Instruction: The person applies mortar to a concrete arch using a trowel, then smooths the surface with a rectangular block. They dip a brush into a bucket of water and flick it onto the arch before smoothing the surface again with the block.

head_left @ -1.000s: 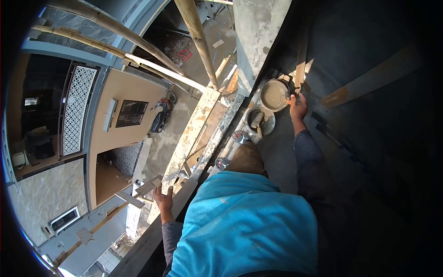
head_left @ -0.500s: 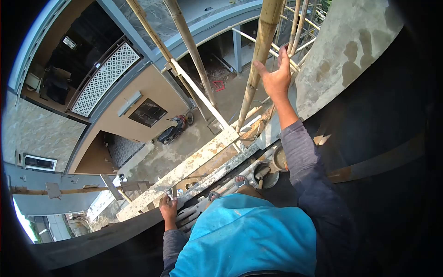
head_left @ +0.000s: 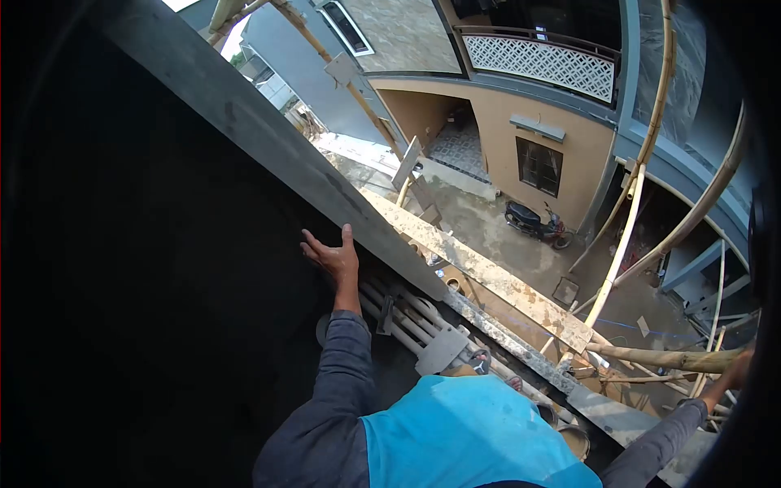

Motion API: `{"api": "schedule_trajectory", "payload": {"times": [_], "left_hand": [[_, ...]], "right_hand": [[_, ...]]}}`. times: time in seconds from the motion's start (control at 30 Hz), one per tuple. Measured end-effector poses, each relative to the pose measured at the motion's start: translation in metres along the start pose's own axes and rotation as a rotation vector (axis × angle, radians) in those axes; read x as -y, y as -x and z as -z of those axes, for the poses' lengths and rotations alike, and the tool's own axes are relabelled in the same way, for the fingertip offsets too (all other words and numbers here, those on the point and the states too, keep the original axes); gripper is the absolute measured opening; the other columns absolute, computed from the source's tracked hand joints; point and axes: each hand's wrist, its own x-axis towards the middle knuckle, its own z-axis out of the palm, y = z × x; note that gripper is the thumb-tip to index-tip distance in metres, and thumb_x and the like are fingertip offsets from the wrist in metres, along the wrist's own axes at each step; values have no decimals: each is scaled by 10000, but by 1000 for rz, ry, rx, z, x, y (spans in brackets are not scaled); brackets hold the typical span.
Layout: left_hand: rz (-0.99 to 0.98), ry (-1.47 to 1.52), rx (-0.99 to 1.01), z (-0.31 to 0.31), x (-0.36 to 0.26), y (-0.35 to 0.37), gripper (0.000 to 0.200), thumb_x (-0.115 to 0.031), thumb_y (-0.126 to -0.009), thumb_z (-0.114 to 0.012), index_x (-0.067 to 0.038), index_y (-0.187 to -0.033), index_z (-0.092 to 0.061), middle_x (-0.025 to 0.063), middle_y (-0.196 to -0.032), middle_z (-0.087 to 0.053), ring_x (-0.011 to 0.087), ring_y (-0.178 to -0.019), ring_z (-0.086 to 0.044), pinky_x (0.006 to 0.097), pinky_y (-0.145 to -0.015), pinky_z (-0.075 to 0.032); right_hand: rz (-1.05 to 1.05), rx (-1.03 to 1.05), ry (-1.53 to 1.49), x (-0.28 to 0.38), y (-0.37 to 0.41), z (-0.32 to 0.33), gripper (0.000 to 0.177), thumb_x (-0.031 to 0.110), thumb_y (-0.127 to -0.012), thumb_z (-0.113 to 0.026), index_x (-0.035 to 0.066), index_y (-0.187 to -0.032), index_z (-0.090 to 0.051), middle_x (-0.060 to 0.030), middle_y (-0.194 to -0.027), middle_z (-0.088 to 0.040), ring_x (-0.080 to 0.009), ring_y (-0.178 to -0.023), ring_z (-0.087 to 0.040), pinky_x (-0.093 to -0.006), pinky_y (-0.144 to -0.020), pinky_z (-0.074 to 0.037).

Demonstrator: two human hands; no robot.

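My left hand is raised, with thumb and fingers apart and nothing in them. It is beside the grey concrete ledge, the thumb tip close to its lower edge. Below that hand, a dark flat tool lies on the bamboo poles of the platform. A grey flat plate lies there too, in front of my feet. At the far right my right hand reaches up to a thick bamboo pole and overlaps its end. The dark edge of the view hides its fingers.
A stained plank runs along the outer side of the scaffold. Beyond it the ground drops well below, where a motorcycle is parked by a house. Buckets stand beside my feet. Upright bamboo poles rise on the right.
My view has swung to the left. My left hand has come off the ledge's edge and spread its fingers. My right hand, open by the pole before, is now at the far right edge.
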Motion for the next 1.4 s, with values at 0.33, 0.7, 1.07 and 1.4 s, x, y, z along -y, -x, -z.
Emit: {"api": "schedule_trajectory", "payload": {"times": [0.33, 0.7, 1.07, 1.4], "left_hand": [[-95, 77, 47, 16, -74, -229, 940, -350, -806, -737, 25, -1480, -199, 254, -1399, -448, 378, -1300, -444, 415, -1081, -342], [-120, -454, 62, 27, -108, -219, 1134, -377, -799, -706, -56, -1502, 124, 279, -1371, -471, 421, -1235, -498, 441, -1052, -384], [9, -902, 287, 61, -169, -192, 1125, -655, -745, -662, -148, -1542, -50, 231, -1561, -163, 443, -1376, -312, 586, -1068, -332], [205, -665, 159, 175, -31, -35, 1078, -650, -740, -683, -99, -1524, -188, 348, -1530, 39, 488, -1403, -198, 464, -1125, -297]], "right_hand": [[-242, 466, -1118, 315, -26, 213, 482, 262, -852, -690, 1, -1180, -453, -203, -1073, -473, -352, -950, -488, -448, -831, -476], [528, 615, -1732, 565, -116, 743, 655, 379, -837, -684, 110, -1309, -318, -169, -1258, -254, -360, -1132, -311, -479, -931, -406], [986, 164, -1776, 414, -201, 1062, 838, 496, -821, -677, 219, -1438, -183, -135, -1444, -34, -369, -1315, -134, -509, -1030, -335], [1040, -149, -1722, 265, -196, 1123, 990, 592, -809, -672, 308, -1544, -73, -107, -1595, 145, -376, -1464, 11, -534, -1111, -277]]}}
